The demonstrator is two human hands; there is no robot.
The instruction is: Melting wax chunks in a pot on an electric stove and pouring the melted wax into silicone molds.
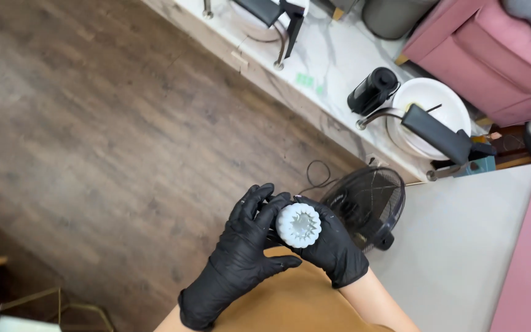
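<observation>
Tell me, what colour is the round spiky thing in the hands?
The round ridged piece is white, seen best in the head view.

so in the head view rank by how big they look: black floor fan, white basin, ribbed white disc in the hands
1. black round floor fan
2. white round basin, close to the fan, so unsure
3. ribbed white plastic disc, smallest despite being nearest

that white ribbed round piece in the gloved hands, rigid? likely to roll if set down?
The white ribbed piece looks like moulded plastic, so probably stiff and light. Its round outline suggests rolling on its side; its ridges may limit that. Left hand and right hand both grip it.
</observation>
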